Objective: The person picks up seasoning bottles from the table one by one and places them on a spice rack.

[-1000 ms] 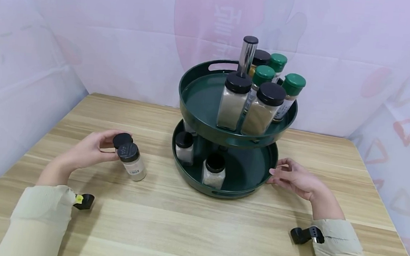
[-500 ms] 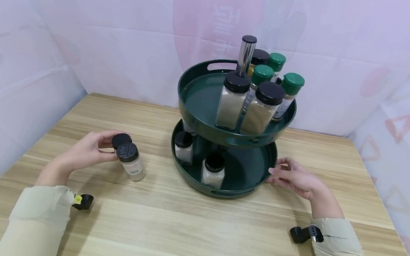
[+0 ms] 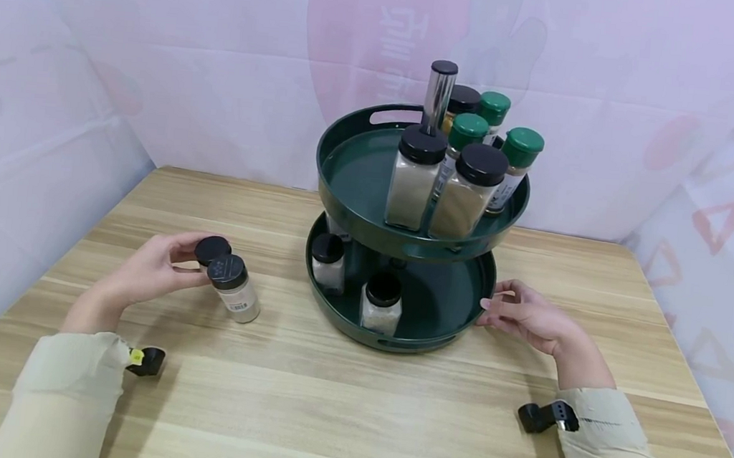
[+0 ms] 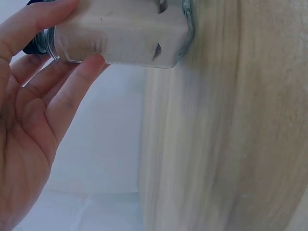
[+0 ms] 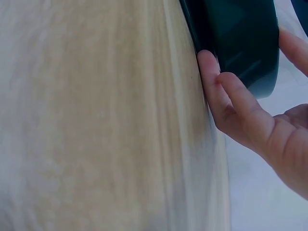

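In my left hand I grip a spice jar with a black lid. The left wrist view shows it as clear glass with pale powder, thumb and fingers around its sides. Just in front stands a second black-lidded spice jar with a white label, hiding most of the held one in the head view. At the right, my right hand holds the edge of the lower tray of a green two-tier rack; in the right wrist view, fingertips lie against the tray's wall.
The upper tray carries several jars: black-lidded square jars in front, green-capped bottles at the right. A metal post rises from it. Small black-lidded jars stand in the lower tray. Wooden table lies below, white sheeting behind.
My left hand has shifted slightly left with its jar, away from the second jar. The right hand stays at the lower tray, and the rack's jars keep their places.
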